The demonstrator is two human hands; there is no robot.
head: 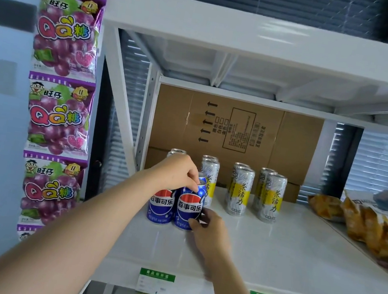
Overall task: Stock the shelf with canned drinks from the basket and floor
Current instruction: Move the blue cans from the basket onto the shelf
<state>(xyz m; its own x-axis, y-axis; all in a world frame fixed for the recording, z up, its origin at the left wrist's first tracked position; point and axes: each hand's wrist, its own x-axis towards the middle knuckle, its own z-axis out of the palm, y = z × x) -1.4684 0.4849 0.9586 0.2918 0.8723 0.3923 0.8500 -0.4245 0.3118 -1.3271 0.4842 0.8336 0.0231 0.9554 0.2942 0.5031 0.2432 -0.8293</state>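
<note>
Two blue Pepsi cans stand side by side on the white shelf board (260,250), a left can (160,205) and a right can (189,209). My left hand (178,172) grips the tops of the cans from above, fingers curled over the right can's rim. My right hand (209,231) pinches the lower right side of the right can. Behind them stand tall silver-and-yellow tea cans (240,192) in pairs, one pair partly hidden by my left hand. No basket or floor is in view.
A cardboard box (236,131) fills the back of the shelf. Orange snack bags (377,228) lie at the right. Purple candy packets (57,111) hang in a strip on the left post. Price tags (156,281) line the shelf's front edge.
</note>
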